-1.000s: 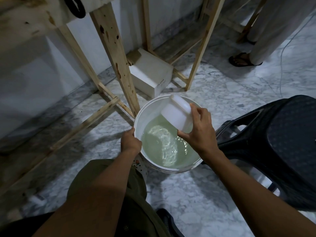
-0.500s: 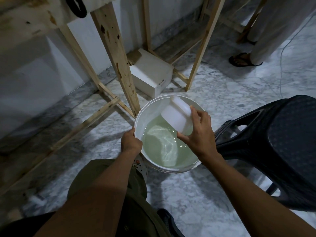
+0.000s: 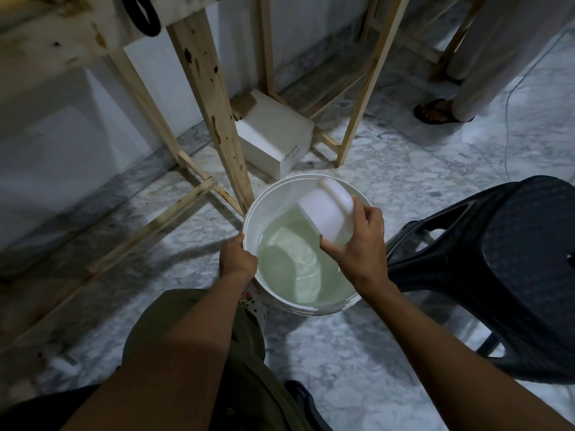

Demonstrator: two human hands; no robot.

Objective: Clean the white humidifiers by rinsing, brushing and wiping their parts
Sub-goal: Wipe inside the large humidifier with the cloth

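The right grip (image 3: 361,253) is wrapped round the white humidifier tank (image 3: 326,213), with the thumb at its lower edge and the fingers on its far side. The tank is held tilted just above the water (image 3: 289,262), over the far right part of the white bucket (image 3: 311,309). The left grip (image 3: 238,259) is clenched on the bucket's near left rim.

The rinse is probably best done with the rim braced like this, and the tank tipped slowly so that runoff is kept inside the bucket and off the marble floor (image 3: 342,368). A firm hold seems advisable, since wet smooth plastic is likely to slip.

The tank is seen as a rounded, milky-white shell with a flatter, cap-like end raised toward the far rim. No grime can be made out on it, and its opening cannot be told. The water is pale green and rippled.
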